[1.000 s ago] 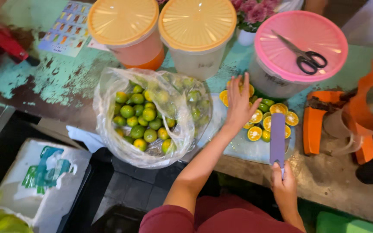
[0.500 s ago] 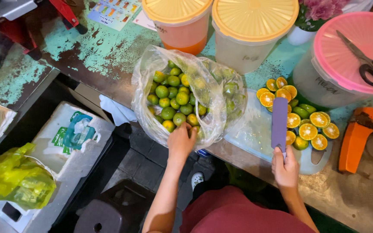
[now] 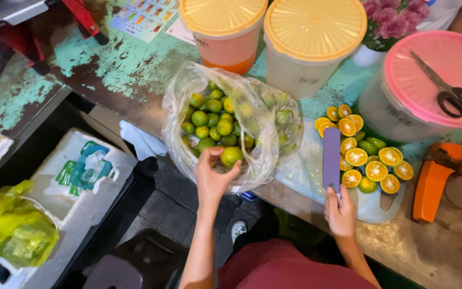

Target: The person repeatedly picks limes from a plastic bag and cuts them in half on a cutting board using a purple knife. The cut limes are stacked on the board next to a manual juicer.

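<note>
L hand [image 3: 212,179] has moved from the halves [image 3: 367,160] to the bag [image 3: 231,123], now pinching a lime [image 3: 231,156] at its near edge; another fruit picked. R hand [image 3: 340,211] still grips knife [image 3: 331,158] flat on board [image 3: 306,171].

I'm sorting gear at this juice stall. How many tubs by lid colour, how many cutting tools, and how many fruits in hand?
Yellow-lidded tubs: 2
Pink-lidded tub: 1
Scissors, on the pink lid: 1
Knife, in the right hand: 1
Green fruit, in the left hand: 1
Total: 6
</note>
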